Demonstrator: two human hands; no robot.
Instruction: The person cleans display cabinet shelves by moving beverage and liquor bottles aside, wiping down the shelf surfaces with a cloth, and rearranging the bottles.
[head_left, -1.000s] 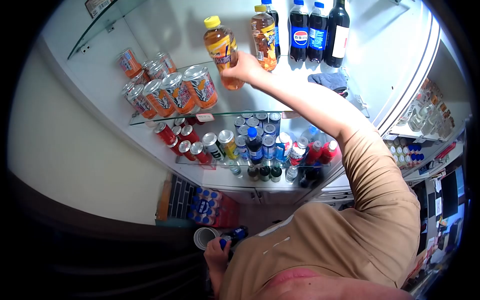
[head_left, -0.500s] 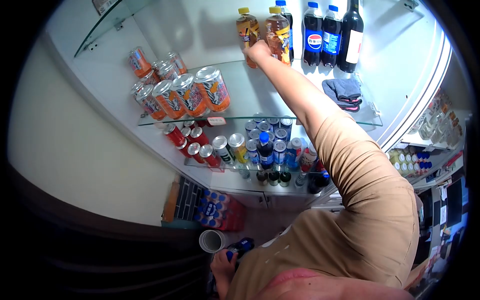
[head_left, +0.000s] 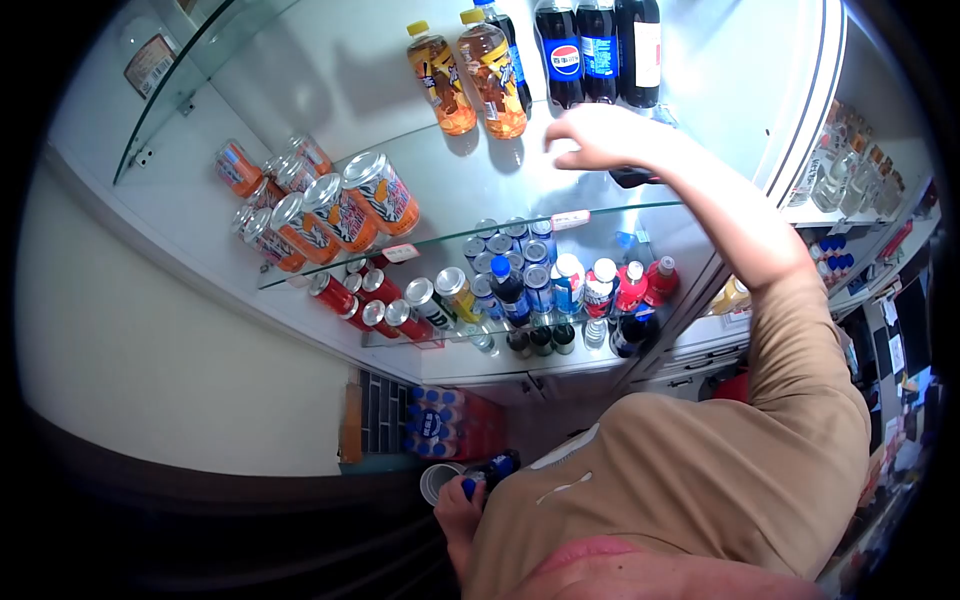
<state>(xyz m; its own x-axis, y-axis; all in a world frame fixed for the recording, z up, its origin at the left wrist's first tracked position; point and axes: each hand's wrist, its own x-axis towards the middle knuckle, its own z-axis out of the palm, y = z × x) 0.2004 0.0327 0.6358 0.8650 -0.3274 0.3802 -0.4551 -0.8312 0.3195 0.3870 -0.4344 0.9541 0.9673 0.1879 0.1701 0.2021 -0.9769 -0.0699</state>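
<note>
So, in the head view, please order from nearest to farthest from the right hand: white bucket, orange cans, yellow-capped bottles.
1. Yellow-capped bottles: upper shelf, left of the right hand.
2. Orange cans: same shelf, farther left.
3. White bucket: far below, also left.

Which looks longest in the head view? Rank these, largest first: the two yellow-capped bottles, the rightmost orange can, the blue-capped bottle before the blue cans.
1. Right yellow-capped bottle and left yellow-capped bottle: nearly alike, so unranked.
2. Rightmost orange can.
3. Blue-capped bottle, perhaps only because it stands farther away.
</note>
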